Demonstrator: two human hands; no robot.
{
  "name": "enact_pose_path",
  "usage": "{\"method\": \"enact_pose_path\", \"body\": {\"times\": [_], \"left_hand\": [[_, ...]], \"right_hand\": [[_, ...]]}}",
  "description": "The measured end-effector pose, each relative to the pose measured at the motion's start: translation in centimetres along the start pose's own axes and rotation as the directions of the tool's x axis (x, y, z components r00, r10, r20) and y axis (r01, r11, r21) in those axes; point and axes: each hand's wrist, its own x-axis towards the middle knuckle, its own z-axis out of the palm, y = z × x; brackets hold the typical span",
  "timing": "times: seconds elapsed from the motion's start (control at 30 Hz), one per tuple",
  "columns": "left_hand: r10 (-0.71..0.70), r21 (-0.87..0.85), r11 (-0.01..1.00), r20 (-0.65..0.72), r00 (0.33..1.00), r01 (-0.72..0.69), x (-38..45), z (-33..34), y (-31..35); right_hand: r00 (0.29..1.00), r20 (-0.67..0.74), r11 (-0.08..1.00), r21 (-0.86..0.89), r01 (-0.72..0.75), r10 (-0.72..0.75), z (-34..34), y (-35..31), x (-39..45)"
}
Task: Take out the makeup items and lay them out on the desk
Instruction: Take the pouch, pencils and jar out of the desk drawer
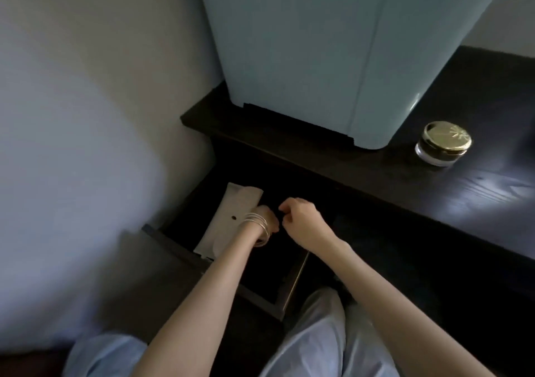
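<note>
Open drawer: dark, pulled out below the tabletop's left end; interior mostly in shadow, contents beyond the pouch not discernible. Front rail and a pale metal side edge run down toward the person's knees.

Pouch: pale, flat, long, with one small dark dot on its face; lies along the drawer's left side, far end toward the wall. Left wrist covers its right edge.

Left hand: down in the drawer, just right of the pouch, thin metal bangles on the wrist. Fingers turned away into shadow; whether they grip anything cannot be told.

Right hand: over the drawer's dark middle, close beside the left hand. Fingers curled, tips drawn together as in a pinch; what they hold, if anything, is lost against the black.

Jar: small, round, clear glass with dark contents and a gold lid; stands upright on the tabletop, well apart from both hands, just right of the cabinet.

Pale blue cabinet: tall, stands on the tabletop's rear left, taking most of that end. Bare dark tabletop extends right and forward of the jar.

Wall: pale, close against the drawer's left side.

Knees in light blue trousers: directly below the drawer front.
</note>
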Motion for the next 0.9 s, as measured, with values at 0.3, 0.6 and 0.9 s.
{"method": "enact_pose_path", "body": {"times": [0.3, 0.6, 0.9], "left_hand": [[0.063, 0.187, 0.98, 0.063, 0.996, -0.074, 3.3, 7.5, -1.1], [0.056, 0.356, 0.934, -0.068, 0.996, -0.028, 3.9, 6.8, -0.2], [0.011, 0.423, 0.906, -0.085, 0.996, 0.026, 1.3, 4.9, -2.0]], "right_hand": [[0.995, 0.066, 0.954, -0.296, -0.048, 0.071, 5.8, 5.1, 2.8], [0.999, -0.037, 0.975, -0.223, 0.0, -0.009, 6.8, 5.4, 2.1], [0.972, 0.004, 0.964, 0.123, -0.233, 0.235, 5.2, 4.2, 1.1]]}}
